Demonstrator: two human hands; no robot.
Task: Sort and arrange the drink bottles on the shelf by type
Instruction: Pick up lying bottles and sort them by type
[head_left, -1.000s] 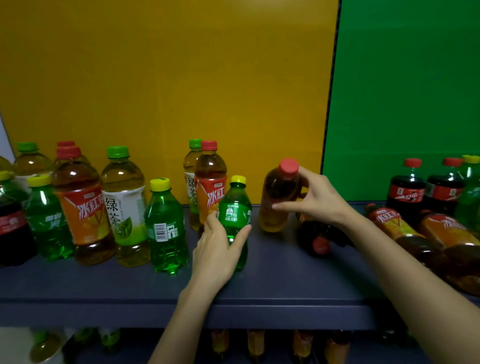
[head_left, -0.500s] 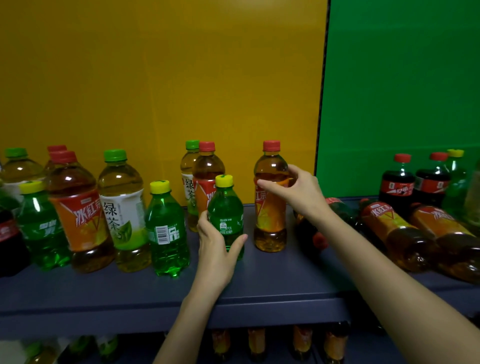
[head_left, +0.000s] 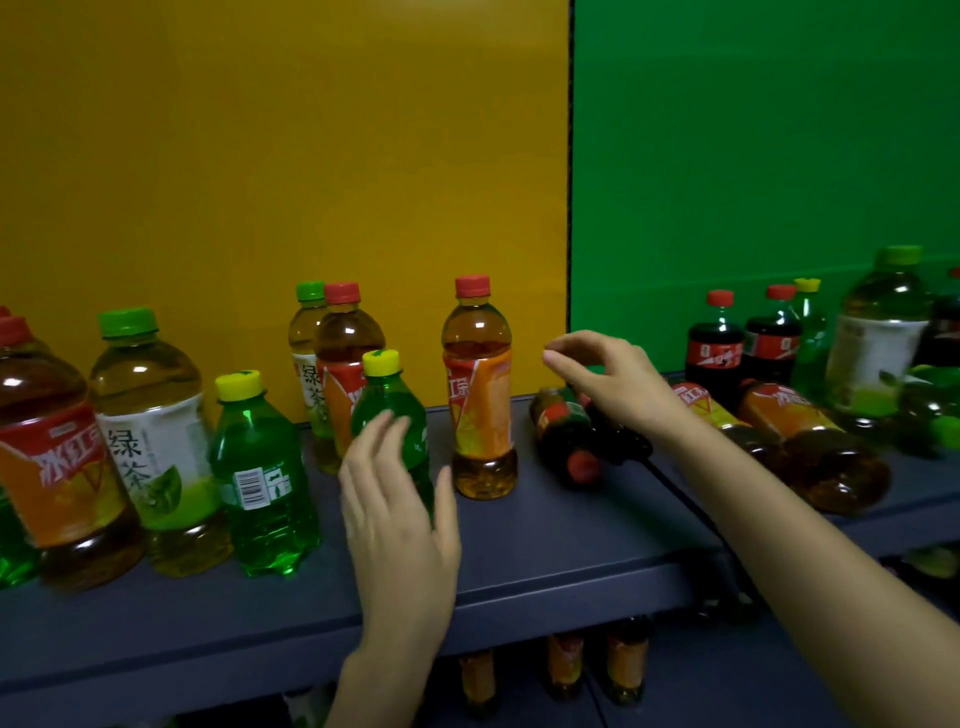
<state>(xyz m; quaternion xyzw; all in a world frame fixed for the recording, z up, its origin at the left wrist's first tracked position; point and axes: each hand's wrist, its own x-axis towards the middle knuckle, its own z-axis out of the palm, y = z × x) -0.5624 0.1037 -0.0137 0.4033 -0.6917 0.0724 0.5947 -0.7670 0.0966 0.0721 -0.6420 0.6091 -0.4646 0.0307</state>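
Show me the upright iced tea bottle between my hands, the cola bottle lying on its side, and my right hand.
upright iced tea bottle (head_left: 480, 415): head view, on its orange label.
lying cola bottle (head_left: 571, 439): head view, on its dark body.
right hand (head_left: 618, 379): head view, on the back of the hand.

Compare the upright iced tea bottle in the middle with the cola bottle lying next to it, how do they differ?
The iced tea bottle stands upright; the cola bottle lies on its side, cap toward the front. The iced tea bottle holds amber liquid, the cola bottle near-black. The iced tea bottle's label is orange, the cola bottle's red. Both have red caps and sit on the shelf.
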